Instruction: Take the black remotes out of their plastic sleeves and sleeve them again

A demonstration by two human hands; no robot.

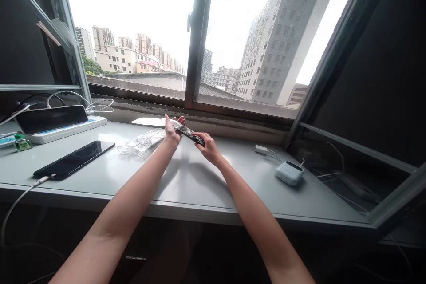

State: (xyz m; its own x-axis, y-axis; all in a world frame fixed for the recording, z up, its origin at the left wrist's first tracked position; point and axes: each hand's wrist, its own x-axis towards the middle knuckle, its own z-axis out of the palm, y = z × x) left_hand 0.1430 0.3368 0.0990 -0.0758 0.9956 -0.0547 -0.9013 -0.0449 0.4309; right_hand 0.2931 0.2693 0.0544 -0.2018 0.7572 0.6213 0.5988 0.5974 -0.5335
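Note:
A black remote control with many buttons slants over the desk, its face turned up. My right hand grips its lower end, with the fingers closed around it. At the far end is my left hand, palm turned up and thumb apart from the other fingers; the remote's tip lies at this palm. Something whitish and see-through shows between the left thumb and fingers, too small to make out. Crumpled clear plastic wrapping lies on the desk beside my left wrist.
At left lie a black phone with a charging cable, a power strip with a dark phone leaning on it, and a small green bottle. A light-blue power bank and a white plug sit right. A window stands behind.

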